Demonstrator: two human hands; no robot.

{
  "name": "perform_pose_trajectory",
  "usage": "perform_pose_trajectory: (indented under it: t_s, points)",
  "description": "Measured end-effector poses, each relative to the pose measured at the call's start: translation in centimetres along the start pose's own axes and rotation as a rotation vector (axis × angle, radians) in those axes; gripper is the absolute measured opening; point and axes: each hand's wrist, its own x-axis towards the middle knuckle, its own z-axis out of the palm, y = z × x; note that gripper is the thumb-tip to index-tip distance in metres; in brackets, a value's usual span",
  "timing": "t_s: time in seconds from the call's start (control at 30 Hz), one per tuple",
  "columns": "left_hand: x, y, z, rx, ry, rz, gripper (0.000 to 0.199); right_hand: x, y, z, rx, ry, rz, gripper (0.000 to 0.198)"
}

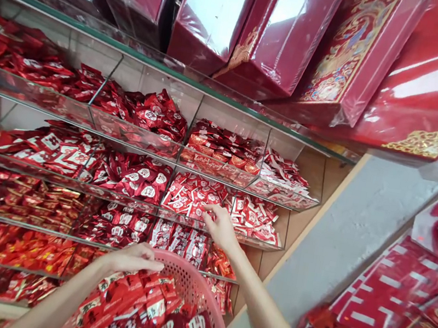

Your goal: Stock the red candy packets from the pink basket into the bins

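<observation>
The right hand [220, 226] reaches into a clear acrylic bin [256, 242] on the tiered display shelf, fingertips [208, 213] resting on the red-and-white candy packets [193, 196] heaped there; its grip is loose, fingers spread and not yet closed on any packet. The left hand [133, 258] curls over the rim of the pink plastic basket [192, 282], a clenched grip steadying it just below the bin. The basket is already heaped with mixed red packets [145, 313]. To do this well, pinch a small cluster rather than one slippery wrapper, lift clear of the bin's front lip, and keep the basket held close under the hand so nothing drops between shelf and basket.
</observation>
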Motion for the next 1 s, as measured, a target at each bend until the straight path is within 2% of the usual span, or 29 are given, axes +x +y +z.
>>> perform_pose_trajectory:
  t_s: [0.17,0.4,0.57,0.77,1.0]
  points:
    - [-0.2,0.2,0.0,-0.005,-0.006,-0.006,0.051,3.4,0.5,2.4,-0.057,-0.142,-0.027,0.028]
    - [-0.1,-0.8,-0.1,-0.033,0.001,0.004,0.049,4.7,1.3,4.3,0.012,-0.225,-0.015,0.038]
    - [0.0,-1.7,-0.2,-0.053,0.017,-0.013,0.048,4.8,1.7,3.7,0.080,-0.242,-0.029,0.039]
    - [0.1,-1.5,-0.2,-0.045,-0.005,0.027,0.049,4.5,2.0,2.2,0.093,-0.222,-0.020,0.033]
    - [0.2,-0.7,-0.2,-0.045,-0.024,0.027,0.048,4.3,2.1,0.7,0.192,-0.199,0.080,0.033]
